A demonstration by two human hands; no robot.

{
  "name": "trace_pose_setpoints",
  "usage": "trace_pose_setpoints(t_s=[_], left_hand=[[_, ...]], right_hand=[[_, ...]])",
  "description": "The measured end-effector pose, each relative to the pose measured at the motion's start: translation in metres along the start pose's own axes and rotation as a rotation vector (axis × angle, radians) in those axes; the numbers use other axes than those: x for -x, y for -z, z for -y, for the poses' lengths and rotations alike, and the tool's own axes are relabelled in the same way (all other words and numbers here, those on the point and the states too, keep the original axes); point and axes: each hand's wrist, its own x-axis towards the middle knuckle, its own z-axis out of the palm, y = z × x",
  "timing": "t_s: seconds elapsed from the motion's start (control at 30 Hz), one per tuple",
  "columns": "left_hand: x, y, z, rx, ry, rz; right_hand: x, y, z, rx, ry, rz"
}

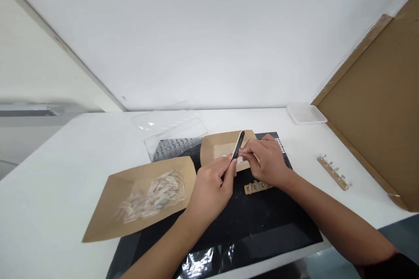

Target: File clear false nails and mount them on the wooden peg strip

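Observation:
My left hand [213, 185] is closed around a slim nail file [238, 144], black with a pale side, which tilts up and away. Close against the file, my right hand [266, 160] has its thumb and fingers pinched together. Whatever sits in that pinch is too small to make out. Just below my right hand lies a short wooden strip [247, 189] with small metal clips and clear pieces, partly covered by the hand. Behind both hands is a brown paper tray [209, 141] with a few clear pieces in it.
A larger paper tray [109, 202] heaped with clear plastic nail tips [163, 192] stands left on a black mat [262, 222]. Clear plastic cases [178, 135] lie behind it. At right are another wooden strip [333, 173], a white shallow tub [306, 114] and a cardboard wall [376, 96].

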Motion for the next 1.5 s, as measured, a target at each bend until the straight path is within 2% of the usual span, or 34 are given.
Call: trace_pose_setpoints(t_s=[0.1, 0.23, 0.33, 0.4, 0.5, 0.67, 0.77, 0.9, 0.97, 1.03, 1.13, 1.23, 1.33, 1.5], left_hand=[[-0.002, 0.001, 0.002, -0.032, -0.011, -0.052], [-0.005, 0.002, 0.007, -0.069, 0.033, -0.065], [-0.006, 0.002, 0.009, -0.020, 0.121, -0.060], [-0.006, 0.001, 0.008, 0.054, 0.170, -0.073], [-0.004, -0.002, 0.008, 0.149, 0.172, -0.103], [-0.001, -0.002, 0.005, 0.318, 0.237, -0.030], [-0.001, 0.002, -0.001, 0.305, 0.261, 0.009], [-0.003, 0.005, -0.007, 0.228, 0.237, 0.025], [-0.004, 0.004, -0.008, 0.225, 0.215, 0.018], [-0.003, 0.002, -0.007, 0.260, 0.221, 0.011], [-0.002, 0.000, -0.005, 0.343, 0.270, 0.004], [-0.001, 0.000, -0.007, 0.401, 0.326, 0.007], [-0.002, 0.002, -0.011, 0.475, 0.384, 0.028], [-0.004, 0.003, -0.014, 0.587, 0.414, 0.066]], right_hand=[[0.002, 0.007, 0.005, -0.273, -0.158, 0.000], [0.005, 0.010, 0.004, -0.815, -0.465, -0.009], [0.006, 0.008, 0.002, -1.083, -0.548, 0.079], [0.006, 0.006, 0.000, -1.143, -0.567, 0.129], [0.006, 0.005, 0.000, -1.171, -0.592, 0.155], [0.006, 0.003, 0.003, -1.178, -0.623, 0.172], [0.006, 0.002, 0.003, -1.178, -0.621, 0.165], [0.008, 0.000, 0.003, -1.112, -0.591, 0.105], [0.008, 0.001, 0.004, -0.983, -0.513, 0.057], [0.008, 0.003, 0.005, -0.728, -0.383, -0.003], [0.009, 0.007, 0.003, -0.290, -0.104, -0.119], [0.012, 0.009, -0.002, 0.012, 0.171, -0.223], [0.018, 0.012, -0.006, 0.175, 0.299, -0.195], [0.025, 0.017, -0.010, 0.205, 0.363, -0.099]])
